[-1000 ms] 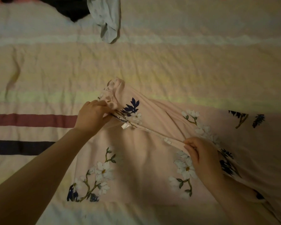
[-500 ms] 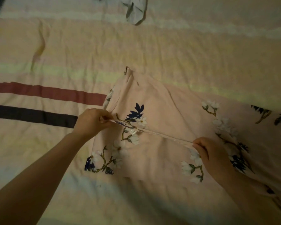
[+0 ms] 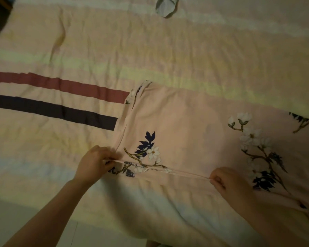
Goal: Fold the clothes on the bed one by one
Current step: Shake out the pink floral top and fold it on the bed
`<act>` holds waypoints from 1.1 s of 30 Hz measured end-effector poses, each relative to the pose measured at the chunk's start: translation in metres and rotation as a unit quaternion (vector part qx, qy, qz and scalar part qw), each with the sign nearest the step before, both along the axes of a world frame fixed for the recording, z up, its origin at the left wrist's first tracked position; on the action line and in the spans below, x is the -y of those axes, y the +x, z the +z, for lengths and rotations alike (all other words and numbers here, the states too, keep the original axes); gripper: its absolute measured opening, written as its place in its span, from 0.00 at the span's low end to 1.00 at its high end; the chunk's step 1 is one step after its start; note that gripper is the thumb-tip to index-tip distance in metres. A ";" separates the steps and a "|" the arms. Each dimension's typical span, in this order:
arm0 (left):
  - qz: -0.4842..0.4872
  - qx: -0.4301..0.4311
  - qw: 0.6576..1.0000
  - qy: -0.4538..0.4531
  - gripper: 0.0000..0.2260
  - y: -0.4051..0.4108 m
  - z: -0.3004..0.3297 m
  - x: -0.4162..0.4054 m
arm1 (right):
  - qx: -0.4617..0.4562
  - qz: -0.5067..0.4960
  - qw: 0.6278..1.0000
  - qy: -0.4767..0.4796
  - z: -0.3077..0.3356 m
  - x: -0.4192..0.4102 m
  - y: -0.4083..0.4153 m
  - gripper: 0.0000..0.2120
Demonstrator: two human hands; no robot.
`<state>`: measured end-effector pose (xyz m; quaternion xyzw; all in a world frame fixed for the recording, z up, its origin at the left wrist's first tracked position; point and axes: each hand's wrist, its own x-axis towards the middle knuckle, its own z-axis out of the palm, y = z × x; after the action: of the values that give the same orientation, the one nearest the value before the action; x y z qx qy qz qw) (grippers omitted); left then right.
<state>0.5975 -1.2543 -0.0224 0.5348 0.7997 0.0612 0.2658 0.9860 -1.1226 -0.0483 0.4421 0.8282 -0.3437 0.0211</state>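
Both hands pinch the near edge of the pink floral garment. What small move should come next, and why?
Probably lower that edge onto the bed and let go. The left hand and right hand hold it taut, while the rest of the garment already lies flat.

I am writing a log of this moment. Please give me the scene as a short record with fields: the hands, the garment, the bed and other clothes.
left hand: left hand pinches the near edge of the garment
right hand: right hand pinches the same edge, further right
garment: pink floral garment, spread on the bed, near edge pulled straight between the hands
bed: striped cover
other clothes: grey cloth at the far edge, partly out of view
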 end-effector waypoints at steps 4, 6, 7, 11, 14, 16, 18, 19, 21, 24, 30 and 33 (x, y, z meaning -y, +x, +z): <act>-0.003 0.012 1.000 -0.003 0.13 0.002 -0.011 0.021 | 0.012 0.014 1.000 0.000 -0.003 0.012 -0.001 0.15; 0.004 0.023 1.000 -0.001 0.13 0.002 -0.014 0.030 | 0.015 0.018 1.000 0.002 -0.004 0.017 -0.001 0.16; 0.007 0.026 1.000 0.002 0.13 0.003 -0.016 0.034 | 0.018 0.019 1.000 0.004 -0.005 0.019 -0.001 0.17; 0.020 0.024 0.999 0.013 0.14 0.007 -0.021 0.043 | 0.015 0.029 0.999 0.021 -0.006 0.025 -0.003 0.19; 0.026 0.019 0.999 0.019 0.14 0.007 -0.028 0.048 | 0.016 0.029 0.999 0.033 -0.006 0.027 -0.005 0.19; 0.056 0.044 0.997 0.024 0.11 0.007 -0.031 0.049 | 0.023 0.032 0.998 0.041 -0.008 0.028 -0.005 0.19; 0.121 0.103 0.987 0.010 0.07 0.011 -0.025 0.045 | 0.031 0.035 0.998 0.048 -0.011 0.029 -0.005 0.18; 0.171 0.149 0.974 0.002 0.06 0.013 -0.022 0.042 | 0.032 0.032 0.998 0.052 -0.012 0.030 -0.004 0.18; 0.263 0.234 0.936 0.003 0.06 0.017 -0.017 0.035 | 0.033 0.024 0.997 0.069 -0.012 0.032 -0.006 0.14; 0.283 0.282 0.916 0.010 0.08 0.013 -0.020 0.032 | 0.034 0.046 0.994 0.094 -0.013 0.036 -0.010 0.13; 0.374 0.316 0.872 0.009 0.20 0.018 -0.026 0.019 | 0.053 0.065 0.984 0.158 -0.015 0.049 -0.028 0.15; 0.409 0.307 0.859 0.000 0.25 0.022 -0.029 0.015 | 0.033 0.060 0.983 0.172 -0.015 0.050 -0.034 0.03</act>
<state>0.6191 -1.2693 -0.0511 0.1138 0.8243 0.3254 0.4490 0.9519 -1.1727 -0.0634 0.3996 0.8990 -0.1791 -0.0072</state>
